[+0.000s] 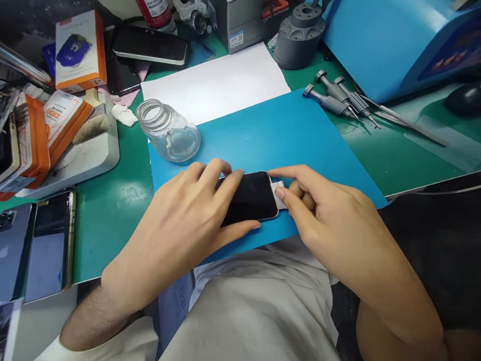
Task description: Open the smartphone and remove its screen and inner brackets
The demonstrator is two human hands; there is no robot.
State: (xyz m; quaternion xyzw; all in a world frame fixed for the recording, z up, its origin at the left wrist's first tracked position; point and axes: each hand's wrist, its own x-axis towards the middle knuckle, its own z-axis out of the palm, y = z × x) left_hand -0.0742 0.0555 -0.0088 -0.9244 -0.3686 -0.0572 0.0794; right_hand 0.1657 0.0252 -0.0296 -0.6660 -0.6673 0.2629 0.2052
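Head view: phone [251, 197] with white tab [277, 193], glass jar [169, 133] close behind, screwdrivers [340, 98] apart.

The phone [251, 198] has a glossy black face and a thin silver edge. The small scrap [278, 195] at its 3 o'clock end is white. Under it lies a plain bright-blue mat [293, 133] on a dark green tabletop [108, 215]. At 12 o'clock the paper sheet [218, 82] is plain white, and at 11 o'clock the jar [170, 133] is clear, colourless glass. The screwdrivers [338, 98] at 2 o'clock are dull grey metal. The machine [383, 40] beyond them is sky blue, with a darker blue panel bearing reddish marks. At 10 o'clock the box [79, 50] is orange and white, with a blue picture on its front. At 8 o'clock a second handset [13, 250] shows a pale blue-grey back.
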